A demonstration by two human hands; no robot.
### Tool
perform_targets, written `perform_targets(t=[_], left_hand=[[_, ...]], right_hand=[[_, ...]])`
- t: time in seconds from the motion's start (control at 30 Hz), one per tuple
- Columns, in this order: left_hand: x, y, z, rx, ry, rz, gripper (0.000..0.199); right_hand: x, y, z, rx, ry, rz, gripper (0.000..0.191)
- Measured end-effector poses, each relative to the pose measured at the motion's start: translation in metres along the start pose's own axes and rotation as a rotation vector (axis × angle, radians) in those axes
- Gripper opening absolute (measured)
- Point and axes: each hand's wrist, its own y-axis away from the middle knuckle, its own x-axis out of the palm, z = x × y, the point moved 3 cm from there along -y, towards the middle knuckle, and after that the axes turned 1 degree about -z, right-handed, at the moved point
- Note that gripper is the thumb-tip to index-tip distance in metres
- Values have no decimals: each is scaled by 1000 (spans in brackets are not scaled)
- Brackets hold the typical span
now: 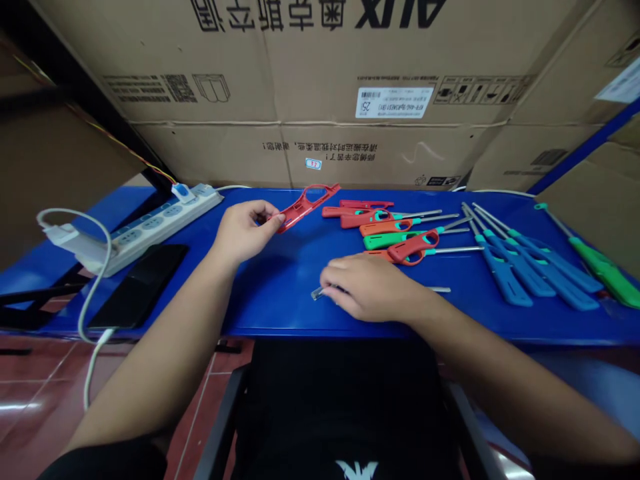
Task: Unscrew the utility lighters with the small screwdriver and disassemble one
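My left hand [247, 231] pinches the end of an open red plastic utility-lighter shell [306, 207], which tilts up to the right above the blue table [270, 313]. My right hand [369, 287] is curled over a thin metal lighter tube [439, 289], with its end showing to the left of my fingers at the other side. Just above my right hand lies a red lighter with a green-trimmed body [413, 249]. Several red, orange and green lighters [385, 223] lie in a loose group beyond it, and several blue lighters [510, 273] lie side by side to the right.
A green lighter [605, 270] lies at the table's right end. A white power strip [160, 227] with a cable and a black phone [139, 285] lie at the left. Large cardboard boxes [320, 93] stand behind the table, and a red tiled floor [35, 393] lies below at the left.
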Motion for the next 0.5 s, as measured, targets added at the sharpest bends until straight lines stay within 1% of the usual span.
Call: perform_targets(t=[0.07,0.13,0.2,0.27,0.37,0.5], left_hand=[[-3,-3,7,-101,98,-21,21],[-6,-5,13,-179,199,-46,19],[-8,-8,20,-236,273,-64,18],[-8,-11,26,-278,304,-55,18],[-2,-26,36,-324,278,16,20],[9,-64,47,-355,178,173,24]], right_hand=[[4,-23,9,-57,108,82,40],[12,-38,12,-83,212,130,50],[23,-45,11,-91,250,152,54],[30,-47,7,-83,248,149,53],[35,-45,2,-62,236,124,52],[37,-41,2,-59,206,92,50]])
